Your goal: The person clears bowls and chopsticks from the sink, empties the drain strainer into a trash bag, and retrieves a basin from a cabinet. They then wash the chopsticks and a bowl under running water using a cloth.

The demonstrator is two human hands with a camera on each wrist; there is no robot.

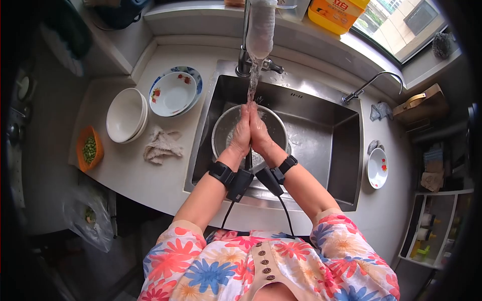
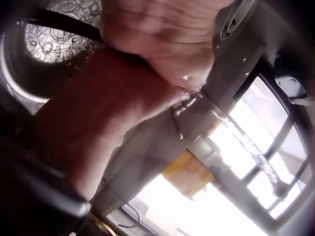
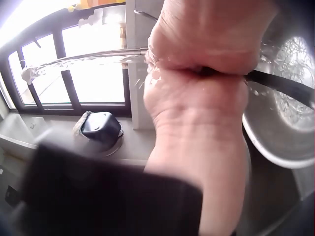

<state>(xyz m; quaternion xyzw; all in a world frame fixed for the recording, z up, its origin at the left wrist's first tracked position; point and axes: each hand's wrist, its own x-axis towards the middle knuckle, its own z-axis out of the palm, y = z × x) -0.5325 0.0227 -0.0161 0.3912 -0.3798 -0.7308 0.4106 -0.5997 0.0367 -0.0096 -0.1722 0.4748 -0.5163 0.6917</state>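
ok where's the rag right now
In the head view the crumpled rag lies on the counter left of the sink, just below the stacked white bowls and the flowered dish.

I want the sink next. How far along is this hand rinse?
In hand: left hand and right hand are pressed palm to palm under the running stream, above the metal bowl. Done: no suds visible. Left: the faucet runs, and the cloth lies unused on the counter.
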